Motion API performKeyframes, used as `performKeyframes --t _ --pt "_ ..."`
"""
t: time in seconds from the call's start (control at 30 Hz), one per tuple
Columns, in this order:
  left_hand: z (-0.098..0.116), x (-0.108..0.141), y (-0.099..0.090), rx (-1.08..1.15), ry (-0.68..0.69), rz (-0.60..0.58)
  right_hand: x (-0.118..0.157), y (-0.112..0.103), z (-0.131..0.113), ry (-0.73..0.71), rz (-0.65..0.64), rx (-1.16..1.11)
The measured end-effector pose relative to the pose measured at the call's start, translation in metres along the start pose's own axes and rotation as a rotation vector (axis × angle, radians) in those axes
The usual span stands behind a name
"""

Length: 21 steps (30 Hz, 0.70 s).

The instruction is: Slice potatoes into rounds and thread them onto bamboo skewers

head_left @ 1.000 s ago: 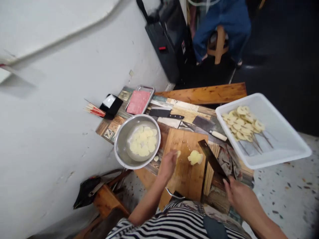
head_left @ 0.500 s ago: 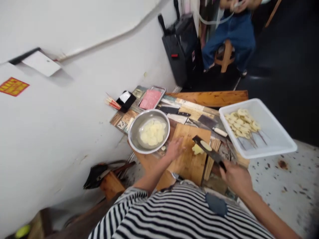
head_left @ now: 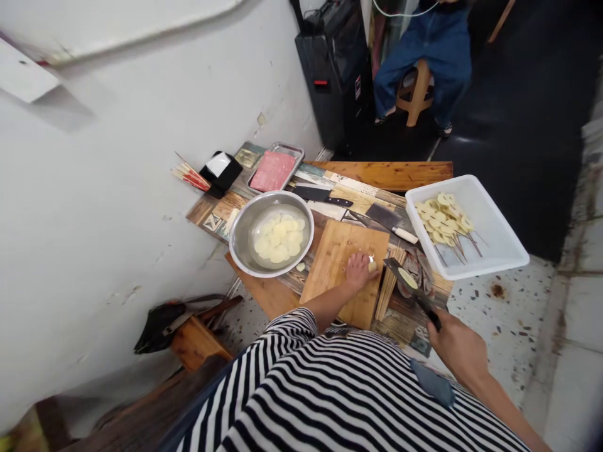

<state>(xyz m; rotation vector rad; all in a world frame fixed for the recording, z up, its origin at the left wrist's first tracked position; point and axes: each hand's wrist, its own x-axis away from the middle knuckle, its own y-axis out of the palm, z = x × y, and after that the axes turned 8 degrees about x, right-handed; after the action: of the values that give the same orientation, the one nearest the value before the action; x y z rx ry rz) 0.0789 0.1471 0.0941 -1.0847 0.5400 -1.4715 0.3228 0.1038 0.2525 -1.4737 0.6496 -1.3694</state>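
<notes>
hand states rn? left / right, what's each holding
Left hand: curled on a potato piece on the cutting board.
Right hand: closed on the cleaver handle; a slice lies on the blade.

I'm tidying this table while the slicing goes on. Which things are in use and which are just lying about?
In use: cleaver gripped by the right hand, a slice on its blade; potato piece under the left hand; cutting board; steel bowl of slices; white tub of skewered slices.

Lying about: two spare knives; pink tray; chopsticks.
</notes>
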Motion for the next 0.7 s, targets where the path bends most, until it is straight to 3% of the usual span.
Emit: performKeyframes --t 0.17,0.3,0.4,0.47,0.53,0.7 --pt "-0.01 -0.002 0.005 0.038 0.053 0.042 0.004 0.008 -0.004 -0.009 -0.012 0.013" --pt "-0.013 0.004 0.012 0.19 0.063 0.066 0.001 0.003 -0.005 -0.018 -0.032 0.026" --pt "-0.017 0.012 0.005 0.3 0.039 0.103 -0.004 -0.004 -0.006 -0.014 -0.052 0.046" --pt "-0.027 0.016 -0.012 0.348 -0.013 0.185 -0.009 -0.008 -0.008 -0.014 -0.059 0.061" --pt "-0.048 0.02 -0.041 0.39 -0.11 0.317 -0.014 -0.011 -0.011 -0.022 -0.063 0.075" --pt "-0.136 0.027 -0.128 0.449 -0.496 0.681 -0.028 -0.01 -0.028 -0.072 -0.071 0.092"
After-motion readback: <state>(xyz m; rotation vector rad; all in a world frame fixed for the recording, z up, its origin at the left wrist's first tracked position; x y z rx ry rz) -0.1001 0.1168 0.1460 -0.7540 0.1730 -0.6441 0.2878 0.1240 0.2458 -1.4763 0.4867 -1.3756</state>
